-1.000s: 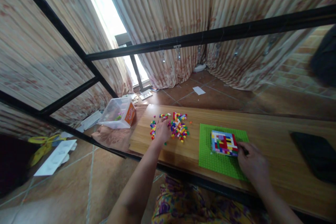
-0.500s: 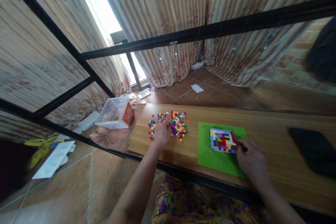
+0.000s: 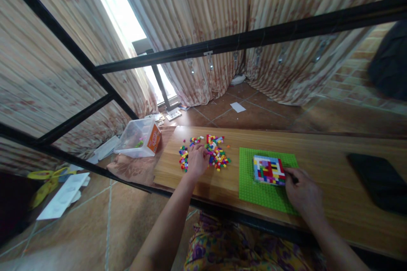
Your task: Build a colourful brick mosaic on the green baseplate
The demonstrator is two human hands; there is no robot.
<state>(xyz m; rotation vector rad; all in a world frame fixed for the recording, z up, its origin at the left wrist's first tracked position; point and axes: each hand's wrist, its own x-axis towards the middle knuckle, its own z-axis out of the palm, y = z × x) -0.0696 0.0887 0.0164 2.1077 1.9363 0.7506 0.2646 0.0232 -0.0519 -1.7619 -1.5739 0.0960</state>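
Note:
My left hand (image 3: 197,161) lies palm down over a loose pile of small coloured toy bricks (image 3: 218,152), its fingers a little apart and touching the bricks. Its fingertips are partly hidden, and no brick shows in its grasp. My right hand (image 3: 303,192) is closed at the right edge of a square building-brick panel (image 3: 269,170), thumb and forefinger against its side. The multicoloured panel, with white, red, yellow and blue pieces, sits on a green studded baseplate (image 3: 248,190). Whether it is fixed to the baseplate I cannot tell.
The wooden table (image 3: 321,152) carries a dark phone-like slab (image 3: 378,182) at the right. A clear plastic box (image 3: 135,137) with an orange label stands beyond the table's left end. A black metal bar (image 3: 235,42) crosses above the far side, before curtains (image 3: 197,12).
My left hand has shifted slightly among the loose bricks, and a few at the pile's right side have spread outward. My right hand stays at the panel's edge. The view has moved slightly.

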